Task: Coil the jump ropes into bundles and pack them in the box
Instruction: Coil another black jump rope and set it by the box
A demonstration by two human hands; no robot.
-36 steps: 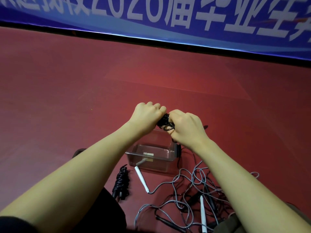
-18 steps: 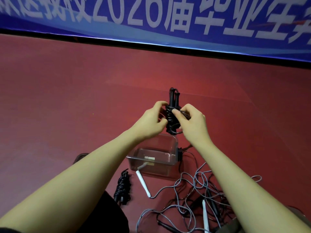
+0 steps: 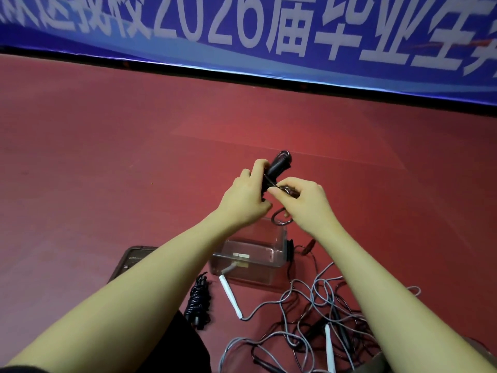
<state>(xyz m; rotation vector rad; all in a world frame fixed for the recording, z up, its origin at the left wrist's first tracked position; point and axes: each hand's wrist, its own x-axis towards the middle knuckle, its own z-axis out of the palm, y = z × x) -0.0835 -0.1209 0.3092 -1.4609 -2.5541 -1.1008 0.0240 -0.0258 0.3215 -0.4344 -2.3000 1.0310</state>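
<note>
Hands meet above the red floor (image 3: 134,162), both working one black jump rope bundle (image 3: 278,164). Left hand (image 3: 246,196): grip closed around the lower part of the bundle, fingers curled over it, with the handle ends projecting up and to the right past the fingers. Right hand (image 3: 304,200): grip pinched on a strand of black cord at the bundle's side, thumb and forefinger pressed together; the remaining fingers are curled. A loop of black cord (image 3: 281,218) hangs just below the two grips.

Directly beneath the grips stands a clear plastic box (image 3: 269,265), open at the top, resting on the floor. Its contents cannot be made out with certainty. A white handle (image 3: 230,296) lies just in front of the box, nearer the person than the grips, its grey cord running to a loose tangle of grey and black ropes (image 3: 309,313) under the right forearm. A second white handle (image 3: 329,348) lies within that tangle.

Below the left grip, beside the left forearm, a coiled black bundle (image 3: 197,305) lies on the floor, apart from the box. A dark flat tray (image 3: 131,258) is partly hidden behind the left forearm. A blue banner (image 3: 242,30) with white characters spans the far wall.
</note>
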